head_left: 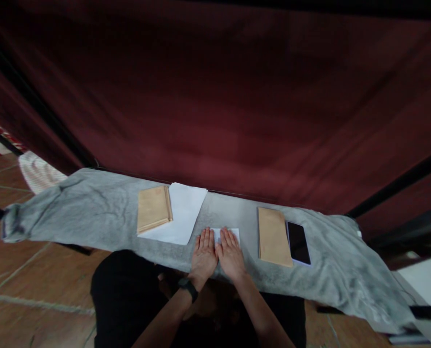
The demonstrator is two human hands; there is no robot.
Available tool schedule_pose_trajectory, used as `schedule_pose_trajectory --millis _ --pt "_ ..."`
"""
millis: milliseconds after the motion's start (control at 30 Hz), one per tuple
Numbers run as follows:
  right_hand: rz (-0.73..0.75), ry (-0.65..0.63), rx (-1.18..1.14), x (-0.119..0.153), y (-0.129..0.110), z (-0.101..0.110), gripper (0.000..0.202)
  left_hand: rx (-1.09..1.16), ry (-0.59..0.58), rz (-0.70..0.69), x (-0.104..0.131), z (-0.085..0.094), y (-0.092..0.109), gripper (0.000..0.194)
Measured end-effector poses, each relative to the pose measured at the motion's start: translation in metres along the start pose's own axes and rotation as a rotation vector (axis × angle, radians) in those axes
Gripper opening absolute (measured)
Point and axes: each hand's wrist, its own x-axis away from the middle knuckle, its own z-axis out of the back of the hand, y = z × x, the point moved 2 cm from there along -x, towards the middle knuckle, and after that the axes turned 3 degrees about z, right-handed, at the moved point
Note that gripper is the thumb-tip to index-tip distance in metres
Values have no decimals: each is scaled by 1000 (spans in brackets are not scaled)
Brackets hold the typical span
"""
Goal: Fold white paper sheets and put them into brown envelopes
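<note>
My left hand [204,252] and my right hand [230,253] lie flat, side by side, on a small piece of white paper [220,233], which looks folded. Both palms face down with the fingers stretched out and pointing away from me. Most of the paper is hidden beneath them; its far edge and right corner show. To the left, a stack of brown envelopes [153,209] rests partly on white sheets [186,212]. On the right are more brown envelopes [273,237], apart from my right hand.
A grey cloth [102,208] covers the narrow bench under the papers. A dark-screened phone [298,243] lies beside the right-hand envelopes. Behind the bench hangs a dark red curtain [215,121]. My knees, in black, are close to the bench's near edge.
</note>
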Motion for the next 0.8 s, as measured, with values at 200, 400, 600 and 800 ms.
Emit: schedule_pose_trajectory --millis 200,400,600,800 --pt "13 -92 6 -2 -3 -5 59 -27 -35 -2 -1 -2 0 62" --pt "-37 -60 66 -2 3 -5 60 10 -5 -12 -1 2 1 58" --pt "-83 -37 112 -1 18 -6 62 30 9 1 -1 3 1 57" --pt "-126 31 151 5 31 -8 63 36 22 20 -1 3 2 60"
